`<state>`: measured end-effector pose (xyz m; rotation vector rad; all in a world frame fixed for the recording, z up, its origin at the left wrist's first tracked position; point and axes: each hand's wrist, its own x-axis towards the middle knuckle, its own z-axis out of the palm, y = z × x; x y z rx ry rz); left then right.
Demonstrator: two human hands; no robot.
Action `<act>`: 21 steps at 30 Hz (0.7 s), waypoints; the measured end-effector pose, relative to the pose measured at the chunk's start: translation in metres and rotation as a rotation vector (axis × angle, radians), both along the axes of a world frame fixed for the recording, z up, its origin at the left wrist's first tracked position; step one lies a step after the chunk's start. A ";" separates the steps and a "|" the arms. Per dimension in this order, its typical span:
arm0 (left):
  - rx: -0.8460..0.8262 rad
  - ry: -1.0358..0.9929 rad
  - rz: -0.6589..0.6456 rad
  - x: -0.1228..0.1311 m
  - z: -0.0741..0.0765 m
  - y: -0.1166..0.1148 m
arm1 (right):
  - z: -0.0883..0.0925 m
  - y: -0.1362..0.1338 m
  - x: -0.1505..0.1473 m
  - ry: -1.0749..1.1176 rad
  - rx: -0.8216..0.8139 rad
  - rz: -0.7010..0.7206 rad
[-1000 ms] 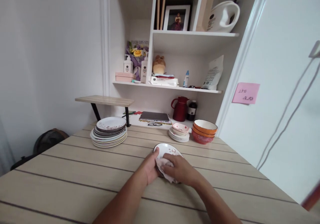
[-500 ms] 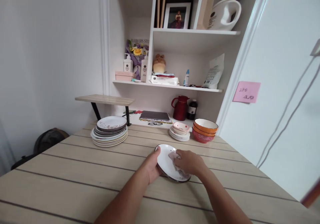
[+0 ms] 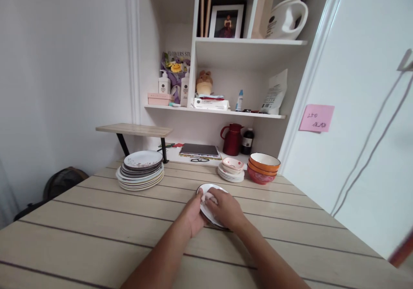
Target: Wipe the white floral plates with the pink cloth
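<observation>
On the round white dark-rimmed plate [image 3: 208, 215] we see a crumpled pale-pink cloth [image 3: 209, 197], beneath that plate a pale wooden tabletop [image 3: 129, 220] with dark stripes, to the plate's left a white plate with reddish sprigs [image 3: 143, 159], to its right round orange bowls [image 3: 258, 167], the uppermost white inside.

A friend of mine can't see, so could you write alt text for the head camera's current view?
A person's left hand holds a white, dark-rimmed plate while the right hand presses a pale cloth against it, over a wooden table. Behind, a plate stack stands left, small dishes and bowls right.
</observation>
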<state>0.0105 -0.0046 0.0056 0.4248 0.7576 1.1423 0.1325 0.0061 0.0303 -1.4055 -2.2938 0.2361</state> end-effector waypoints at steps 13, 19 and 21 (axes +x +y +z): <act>0.021 0.034 -0.069 0.000 -0.005 -0.001 | 0.018 0.002 0.041 -0.308 -0.204 -0.181; 0.068 -0.007 -0.132 -0.001 -0.004 -0.002 | 0.015 -0.010 0.042 -0.150 -0.238 0.168; 0.065 -0.019 -0.121 -0.002 -0.004 -0.001 | 0.011 -0.012 0.032 -0.068 -0.175 0.187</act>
